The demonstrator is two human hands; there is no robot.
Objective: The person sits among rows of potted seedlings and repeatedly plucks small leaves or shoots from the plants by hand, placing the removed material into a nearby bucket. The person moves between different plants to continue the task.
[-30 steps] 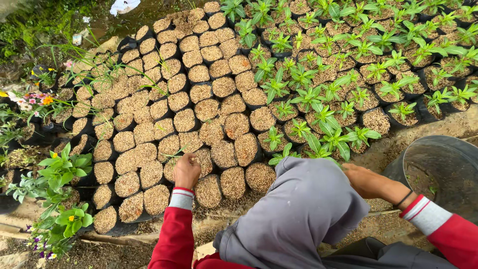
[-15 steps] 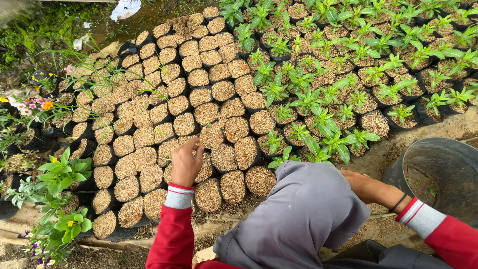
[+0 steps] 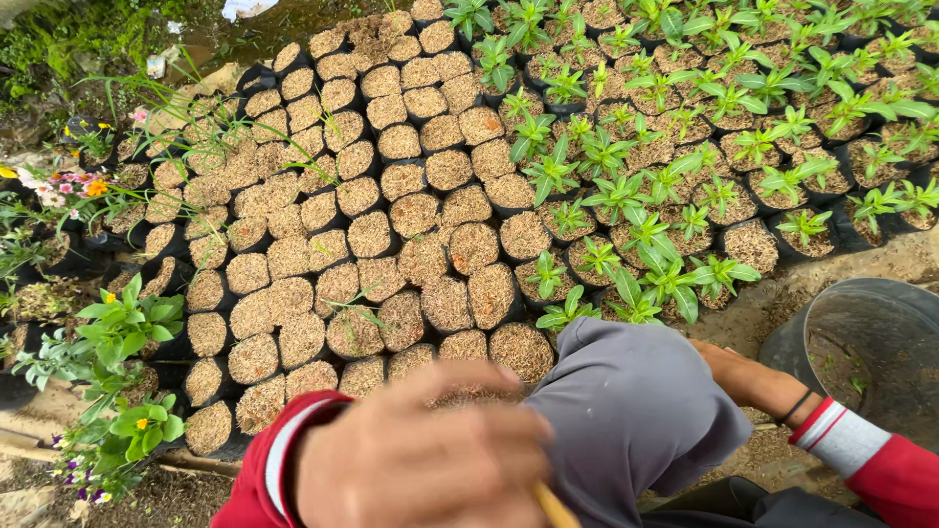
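Head view looking down, blurred left hand filling the lower centre, fingers curling around a thin yellowish stick, right hand hiding behind a grey-clad knee, grip impossible to tell, soil-filled black nursery bags lying above, grey bucket sitting at right.

Left hand raised close to camera, blurred, fingers curled around thin yellowish wooden stick, red sleeve behind. Right forearm lies past grey-clad knee; right hand hidden behind knee.
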